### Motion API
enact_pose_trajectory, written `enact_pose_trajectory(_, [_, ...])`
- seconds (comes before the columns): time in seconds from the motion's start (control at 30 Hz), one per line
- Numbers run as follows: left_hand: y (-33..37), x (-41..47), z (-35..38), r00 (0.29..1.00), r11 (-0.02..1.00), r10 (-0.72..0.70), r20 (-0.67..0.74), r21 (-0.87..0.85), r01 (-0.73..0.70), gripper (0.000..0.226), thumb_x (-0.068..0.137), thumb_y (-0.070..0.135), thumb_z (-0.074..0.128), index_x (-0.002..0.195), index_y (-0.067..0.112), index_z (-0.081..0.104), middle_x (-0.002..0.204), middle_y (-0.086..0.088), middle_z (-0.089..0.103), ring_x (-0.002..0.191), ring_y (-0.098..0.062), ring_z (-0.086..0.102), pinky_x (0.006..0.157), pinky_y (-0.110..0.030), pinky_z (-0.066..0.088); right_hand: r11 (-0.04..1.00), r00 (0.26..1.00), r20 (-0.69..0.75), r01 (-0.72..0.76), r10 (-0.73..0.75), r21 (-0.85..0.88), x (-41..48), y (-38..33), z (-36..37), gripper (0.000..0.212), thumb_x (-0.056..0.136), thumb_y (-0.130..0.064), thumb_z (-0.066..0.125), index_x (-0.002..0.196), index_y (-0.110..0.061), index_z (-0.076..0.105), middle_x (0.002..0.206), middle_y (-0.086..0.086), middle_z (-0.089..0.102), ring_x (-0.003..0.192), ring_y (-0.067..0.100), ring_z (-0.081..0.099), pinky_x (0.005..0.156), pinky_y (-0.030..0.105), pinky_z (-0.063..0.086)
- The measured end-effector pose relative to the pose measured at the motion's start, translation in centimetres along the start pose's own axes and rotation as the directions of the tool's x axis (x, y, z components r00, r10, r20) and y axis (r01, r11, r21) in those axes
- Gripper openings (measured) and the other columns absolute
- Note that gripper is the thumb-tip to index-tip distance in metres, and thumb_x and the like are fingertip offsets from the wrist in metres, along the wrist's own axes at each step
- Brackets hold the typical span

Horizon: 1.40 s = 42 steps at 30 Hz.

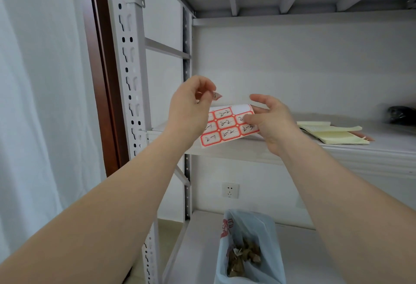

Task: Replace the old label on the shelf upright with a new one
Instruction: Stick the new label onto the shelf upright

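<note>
Red-bordered label sheet [227,126] aslant, one corner cell bare; small curled label [216,96] just above; slotted upright [129,70] leftward

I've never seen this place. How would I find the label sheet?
At the grey metal shelf rack, look at the left end of the middle shelf. There the right hand holds the label sheet. Unlike the single label the left hand pinches, it is a grid of red-framed handwritten numbers.
</note>
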<state>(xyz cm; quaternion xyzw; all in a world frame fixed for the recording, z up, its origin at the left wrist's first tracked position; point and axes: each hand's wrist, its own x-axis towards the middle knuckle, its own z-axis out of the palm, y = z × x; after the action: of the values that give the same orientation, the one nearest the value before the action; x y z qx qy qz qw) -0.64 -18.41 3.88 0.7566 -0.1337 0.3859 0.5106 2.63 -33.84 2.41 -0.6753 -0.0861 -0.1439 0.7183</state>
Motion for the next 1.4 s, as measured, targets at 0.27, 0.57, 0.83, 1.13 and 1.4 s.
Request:
enact_pose_trajectory(0.27, [-1.9,0.1,-2.7,0.989,0.988,-0.143,0.045,-0.052,0.145,0.031,0.093,0.001,0.047,0.078,0.027,0.055,0.077,0.008,0.059,0.074,-0.011,0.061,0.08,-0.049,0.053,0.727,0.955,-0.219,-0.006,-0.199,-0.687,2.3,1.8,0.2,0.036,0.079,0.0,0.059,0.11,-0.017,0.067,0.12,0.006,0.064,0.109,0.024,0.058,0.086,0.024,0.041])
enact_pose_trajectory(0.57, [-3.9,0.1,-7.3,0.972,0.98,-0.193,0.132,-0.027,0.198,0.029,0.087,-0.003,0.057,0.093,0.024,0.065,0.079,0.006,0.054,0.078,-0.023,0.069,0.075,-0.03,0.058,0.845,0.948,0.108,0.316,-0.3,-0.431,-1.1,-0.1,8.2,0.007,0.083,-0.027,0.065,0.081,-0.025,0.072,0.073,-0.012,0.066,0.069,0.005,0.058,0.067,0.022,0.041])
enact_pose_trajectory(0.83, [-6.8,0.0,-11.8,0.971,0.972,-0.23,0.07,-0.027,0.232,0.038,0.083,-0.004,0.062,0.102,0.028,0.065,0.09,0.005,0.067,0.076,-0.015,0.067,0.081,-0.055,0.053,0.906,0.942,0.227,0.307,-0.246,-0.292,-1.3,0.9,14.6,0.018,0.075,-0.015,0.072,0.062,-0.025,0.065,0.066,-0.004,0.066,0.066,0.013,0.059,0.076,0.042,0.057])
enact_pose_trajectory(1.13, [-10.2,1.5,-13.9,0.935,0.937,-0.332,-0.122,-0.155,0.313,0.018,0.079,0.007,0.073,0.083,0.025,0.069,0.076,0.005,0.073,0.077,-0.014,0.072,0.087,-0.049,0.055,0.965,0.971,0.179,0.189,-0.157,-0.182,-0.5,2.2,19.2,0.011,0.079,-0.017,0.071,0.072,-0.021,0.063,0.071,-0.003,0.064,0.068,0.015,0.06,0.077,0.04,0.058])
enact_pose_trajectory(1.4, [-11.7,3.3,-14.2,0.935,0.894,-0.344,-0.086,-0.335,0.298,0.011,0.082,0.005,0.071,0.078,0.015,0.07,0.076,0.001,0.071,0.073,-0.008,0.068,0.088,-0.036,0.056,0.985,0.974,0.184,0.151,-0.135,-0.079,0.2,2.2,20.8,0.011,0.078,-0.016,0.075,0.075,-0.018,0.065,0.068,-0.004,0.063,0.062,0.015,0.057,0.065,0.032,0.056])
